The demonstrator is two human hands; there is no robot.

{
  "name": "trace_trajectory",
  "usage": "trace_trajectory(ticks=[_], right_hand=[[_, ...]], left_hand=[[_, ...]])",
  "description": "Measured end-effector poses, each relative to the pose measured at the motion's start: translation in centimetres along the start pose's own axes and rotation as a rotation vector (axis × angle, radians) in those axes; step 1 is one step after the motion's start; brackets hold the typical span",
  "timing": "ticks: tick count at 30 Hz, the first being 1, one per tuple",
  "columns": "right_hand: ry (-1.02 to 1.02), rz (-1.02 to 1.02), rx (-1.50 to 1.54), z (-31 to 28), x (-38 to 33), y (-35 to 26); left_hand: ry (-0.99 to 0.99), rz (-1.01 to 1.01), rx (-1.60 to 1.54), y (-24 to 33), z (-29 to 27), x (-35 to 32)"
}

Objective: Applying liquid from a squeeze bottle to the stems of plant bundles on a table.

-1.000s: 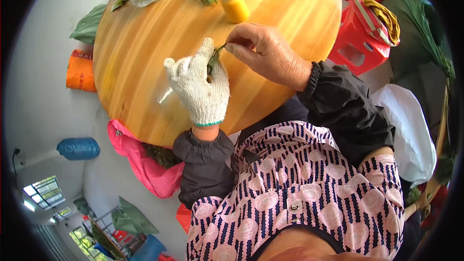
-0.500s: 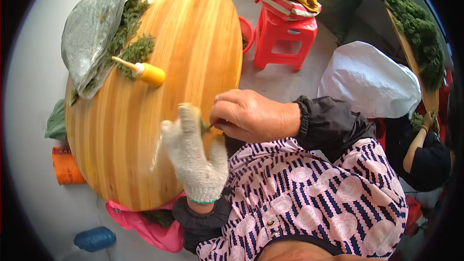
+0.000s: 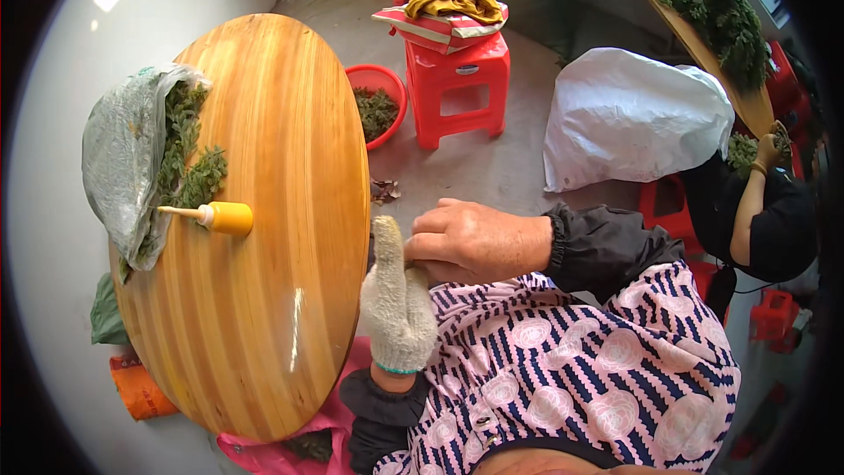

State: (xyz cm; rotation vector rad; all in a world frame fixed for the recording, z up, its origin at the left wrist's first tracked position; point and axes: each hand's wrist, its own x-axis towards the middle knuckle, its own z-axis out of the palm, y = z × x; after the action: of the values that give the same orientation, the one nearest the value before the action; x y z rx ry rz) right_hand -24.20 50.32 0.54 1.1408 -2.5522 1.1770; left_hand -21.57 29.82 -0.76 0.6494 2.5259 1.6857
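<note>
My left hand (image 3: pixel 397 321) wears a whitish knitted glove and is just past the table's right edge. Its index finger points up while the other fingers look folded, and whatever they hold is hidden. My bare right hand (image 3: pixel 479 242) meets it from the right, back upward, fingers bent and pressed together at the glove. What lies between the two hands cannot be made out. On the round wooden table (image 3: pixel 290 299), a yellow squeeze bottle (image 3: pixel 230 218) with a long nozzle lies beside green leafy sprigs (image 3: pixel 204 178) spilling from a clear plastic bag (image 3: pixel 123 154).
Behind the table stand a red basin (image 3: pixel 378 105) of greens and a red stool (image 3: pixel 457 88) bearing a striped bag. A white sack (image 3: pixel 637 119) is at the right, near another person's arm (image 3: pixel 747 211) and a board heaped with greens (image 3: pixel 703 13). Pink cloth (image 3: pixel 334 422) hangs below.
The view has shifted, so the table sits lower and further left and the basin shows fully. My hands are now off the table top, closer together; the green bit between them no longer shows.
</note>
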Motion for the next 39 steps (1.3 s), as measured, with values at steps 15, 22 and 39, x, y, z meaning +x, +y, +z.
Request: trace_trajectory(ticks=[15, 22, 39], right_hand=[[0.085, 0.020, 0.008, 2.9, -3.1, -0.3], [0.043, 0.022, 0.063, 3.7, -2.4, -1.7], [-0.522, 0.691, -0.360, 9.9, -10.6, 12.5]], left_hand=[[-0.038, 0.275, -0.138, -1.4, 1.4, -1.2], [-0.293, -0.365, -1.351, -0.8, 1.4, -4.7], [1.373, -0.727, 0.187, 3.1, -15.9, -19.2]])
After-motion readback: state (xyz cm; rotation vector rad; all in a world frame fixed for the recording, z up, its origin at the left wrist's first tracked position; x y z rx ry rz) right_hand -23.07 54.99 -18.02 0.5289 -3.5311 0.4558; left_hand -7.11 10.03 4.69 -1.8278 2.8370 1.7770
